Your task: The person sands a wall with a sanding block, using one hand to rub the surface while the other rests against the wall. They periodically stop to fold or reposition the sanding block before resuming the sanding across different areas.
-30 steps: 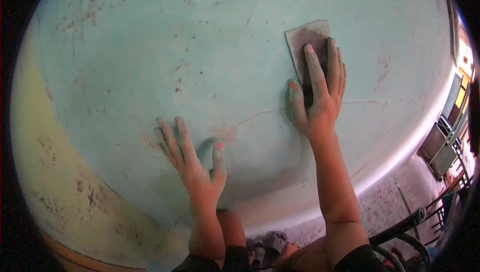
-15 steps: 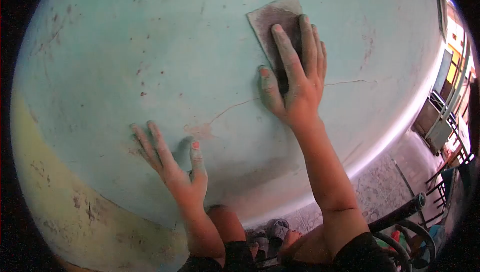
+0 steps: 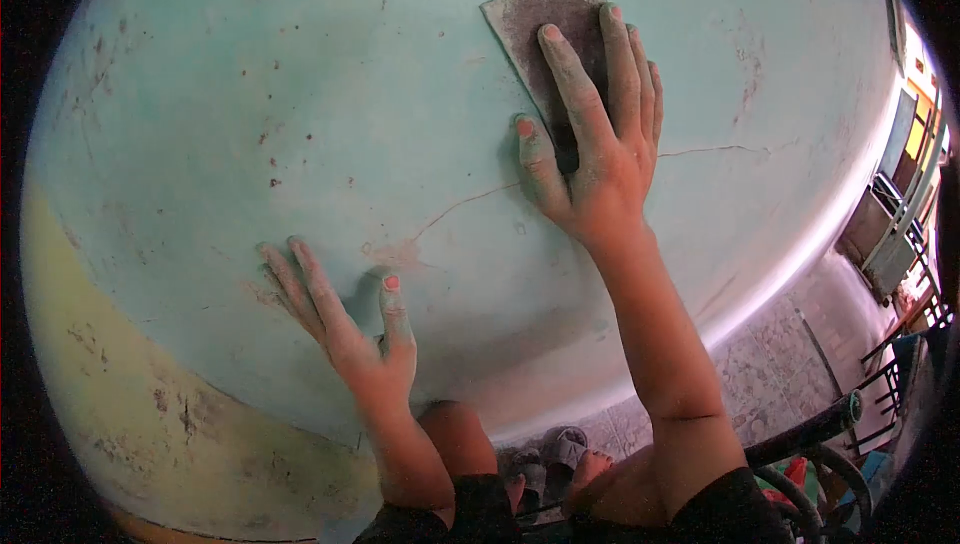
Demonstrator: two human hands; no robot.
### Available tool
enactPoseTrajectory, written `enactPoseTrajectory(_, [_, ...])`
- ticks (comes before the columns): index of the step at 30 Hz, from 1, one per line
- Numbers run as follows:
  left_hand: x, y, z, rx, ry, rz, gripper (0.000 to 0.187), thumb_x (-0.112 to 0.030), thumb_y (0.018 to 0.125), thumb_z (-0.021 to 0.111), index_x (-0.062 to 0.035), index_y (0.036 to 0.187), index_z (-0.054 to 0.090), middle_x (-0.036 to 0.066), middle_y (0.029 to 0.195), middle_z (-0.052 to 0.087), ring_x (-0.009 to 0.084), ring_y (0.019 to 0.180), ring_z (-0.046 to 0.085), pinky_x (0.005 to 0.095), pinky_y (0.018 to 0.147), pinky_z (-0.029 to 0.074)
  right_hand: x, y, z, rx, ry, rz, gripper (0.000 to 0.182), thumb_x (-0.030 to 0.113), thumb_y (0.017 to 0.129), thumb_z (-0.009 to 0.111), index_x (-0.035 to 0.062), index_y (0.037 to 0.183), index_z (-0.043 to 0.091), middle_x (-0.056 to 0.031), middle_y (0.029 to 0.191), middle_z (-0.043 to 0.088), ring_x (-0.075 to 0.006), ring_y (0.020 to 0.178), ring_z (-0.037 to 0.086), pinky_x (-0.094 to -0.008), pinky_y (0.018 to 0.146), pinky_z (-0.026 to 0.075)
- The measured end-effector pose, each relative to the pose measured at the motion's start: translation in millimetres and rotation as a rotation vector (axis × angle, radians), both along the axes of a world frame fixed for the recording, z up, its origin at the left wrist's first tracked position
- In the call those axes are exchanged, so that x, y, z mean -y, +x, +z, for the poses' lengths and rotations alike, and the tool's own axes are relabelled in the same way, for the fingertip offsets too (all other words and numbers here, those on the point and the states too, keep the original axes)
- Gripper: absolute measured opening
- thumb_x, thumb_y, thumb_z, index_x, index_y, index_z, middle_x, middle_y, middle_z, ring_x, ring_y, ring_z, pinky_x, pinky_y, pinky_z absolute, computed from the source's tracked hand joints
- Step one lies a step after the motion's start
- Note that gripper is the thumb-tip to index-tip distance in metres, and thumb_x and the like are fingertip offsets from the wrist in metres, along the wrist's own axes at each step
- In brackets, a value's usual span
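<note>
My right hand [image 3: 600,149] presses a dark, worn sheet [image 3: 525,14], like sandpaper, flat against a pale green wall [image 3: 400,74]. Its dusty fingers point upward over the sheet, and the thumb is spread to the left. Lower down on the left, my left hand [image 3: 360,344] rests its fingertips on the same wall, fingers apart and holding nothing. Between the two hands a thin crack [image 3: 460,202] runs across the wall, with a scraped reddish patch at its left end.
A yellowish, blotched band [image 3: 150,414] borders the wall at lower left. A dark metal tube [image 3: 810,424] curves at lower right beside colourful items. Grey floor tiles [image 3: 765,369], sandals [image 3: 565,444] and furniture [image 3: 890,244] are visible below and at right.
My right hand and the sheet have shifted slightly upward on the wall. My left hand stays at nearly the same spot. The view has tilted a little.
</note>
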State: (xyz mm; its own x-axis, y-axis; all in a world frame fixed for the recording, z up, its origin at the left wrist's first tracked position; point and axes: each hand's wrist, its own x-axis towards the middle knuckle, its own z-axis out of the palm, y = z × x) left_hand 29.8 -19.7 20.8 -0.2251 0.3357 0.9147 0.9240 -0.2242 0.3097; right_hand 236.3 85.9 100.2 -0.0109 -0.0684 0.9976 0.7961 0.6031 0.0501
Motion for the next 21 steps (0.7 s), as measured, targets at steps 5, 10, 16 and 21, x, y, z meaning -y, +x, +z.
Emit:
enactPoseTrajectory(5, [-1.7,0.6,-0.4,0.012,-0.006,0.021,0.078,-0.035,0.091,0.063,-0.0042,0.152,0.026,0.027,0.158,0.015,0.0451,0.145,0.016,0.0567,0.115,0.018,-2.1,-0.2,0.0,-0.014,0.01,0.012,0.058,0.024,0.079,0.066,0.0173,0.136,0.058,-0.0213,0.15,0.039,-0.0426,0.135,0.039,-0.0554,0.112,0.026])
enactPoseTrajectory(10, [-1.7,0.4,-1.1,0.004,-0.016,0.041,0.078,-0.036,0.091,0.063,-0.0038,0.152,0.026,0.028,0.157,0.015,0.0449,0.146,0.016,0.0568,0.114,0.019,-3.1,0.1,0.2,-0.011,0.026,0.027,0.059,0.024,0.078,0.067,0.0173,0.136,0.058,-0.0215,0.15,0.038,-0.0429,0.135,0.039,-0.056,0.112,0.026])
enactPoseTrajectory(16, [-1.7,1.1,-1.4,0.023,-0.009,0.011,0.078,-0.037,0.091,0.063,-0.0028,0.152,0.026,0.028,0.157,0.015,0.0446,0.146,0.015,0.0567,0.115,0.018,-4.3,0.2,0.1,-0.01,0.038,0.034,0.059,0.023,0.078,0.067,0.0165,0.136,0.058,-0.0212,0.15,0.038,-0.0427,0.135,0.039,-0.0555,0.112,0.026])
enactPoseTrajectory(21, [-2.7,1.3,-1.4,0.02,0.004,-0.003,0.079,-0.036,0.091,0.063,-0.0018,0.152,0.026,0.029,0.157,0.016,0.044,0.146,0.015,0.0573,0.115,0.017,-3.7,1.0,-0.3,-0.009,0.031,0.024,0.059,0.023,0.078,0.067,0.017,0.136,0.057,-0.0211,0.15,0.038,-0.0425,0.136,0.039,-0.0554,0.112,0.026])
